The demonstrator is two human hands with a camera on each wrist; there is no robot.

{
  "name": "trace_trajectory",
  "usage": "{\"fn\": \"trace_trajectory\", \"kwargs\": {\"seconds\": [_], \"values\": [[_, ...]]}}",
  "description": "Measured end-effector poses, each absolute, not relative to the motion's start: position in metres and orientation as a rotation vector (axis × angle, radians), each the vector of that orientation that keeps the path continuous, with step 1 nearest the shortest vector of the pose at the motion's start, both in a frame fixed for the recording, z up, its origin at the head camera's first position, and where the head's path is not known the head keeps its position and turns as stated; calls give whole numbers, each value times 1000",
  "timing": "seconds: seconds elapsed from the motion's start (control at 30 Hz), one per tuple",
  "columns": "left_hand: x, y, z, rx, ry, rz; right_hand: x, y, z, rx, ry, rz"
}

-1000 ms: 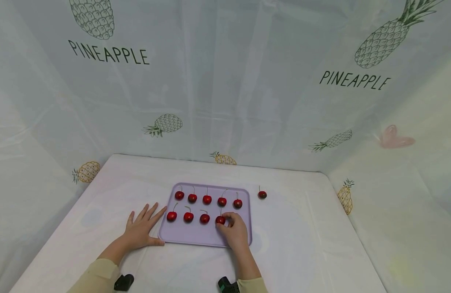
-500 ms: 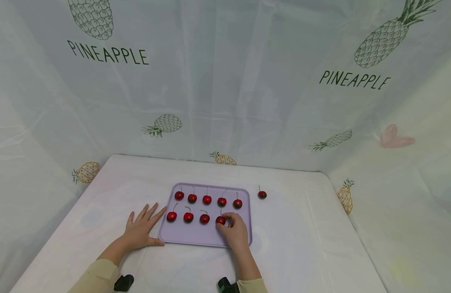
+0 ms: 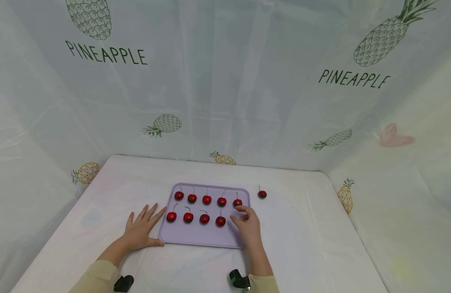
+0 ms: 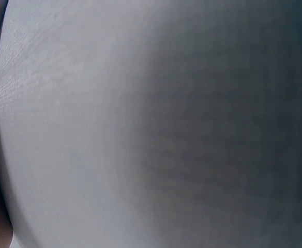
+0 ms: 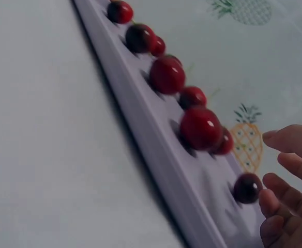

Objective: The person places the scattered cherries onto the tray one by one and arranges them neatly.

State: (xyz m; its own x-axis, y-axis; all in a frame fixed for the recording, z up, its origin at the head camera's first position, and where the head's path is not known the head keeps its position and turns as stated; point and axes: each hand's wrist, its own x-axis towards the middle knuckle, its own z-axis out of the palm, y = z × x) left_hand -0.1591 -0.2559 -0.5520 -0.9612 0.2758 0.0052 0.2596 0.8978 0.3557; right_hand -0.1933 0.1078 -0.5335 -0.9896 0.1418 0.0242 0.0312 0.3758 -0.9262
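Two rows of red cherries with stems stand on a lilac tray (image 3: 194, 237) in the head view. My left hand (image 3: 139, 232) lies flat with spread fingers, its thumb and index fingertip at the tray's left edge. Over the tray's right side is my right hand (image 3: 251, 228), fingers bent loosely and nothing between thumb and index finger. Just left of it sits the last cherry of the front row (image 3: 220, 221), apart from the fingers. The back row's right-end cherry (image 3: 237, 202) is close to the fingertips. In the right wrist view, the right hand's fingers (image 5: 290, 194) are apart.
One more cherry (image 3: 262, 194) lies on the white-covered table (image 3: 302, 228), right of the tray. A pineapple-print cloth (image 3: 225, 89) hangs behind. A black wrist device (image 3: 239, 279) is on the right wrist, another (image 3: 123, 283) by the left. The left wrist view is mostly blurred cloth.
My right hand has let go of the front row's right-end cherry and moved right, its thumb and finger parting. The cherry stays on the tray. My left hand has stayed in place.
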Motion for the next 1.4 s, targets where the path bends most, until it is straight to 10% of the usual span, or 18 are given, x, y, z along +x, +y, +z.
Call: {"fn": "trace_trajectory", "kwargs": {"seconds": [1.4], "values": [[-163,-259,-559,419,3002,572,-283,195,-553,-279,-2418,1523]]}}
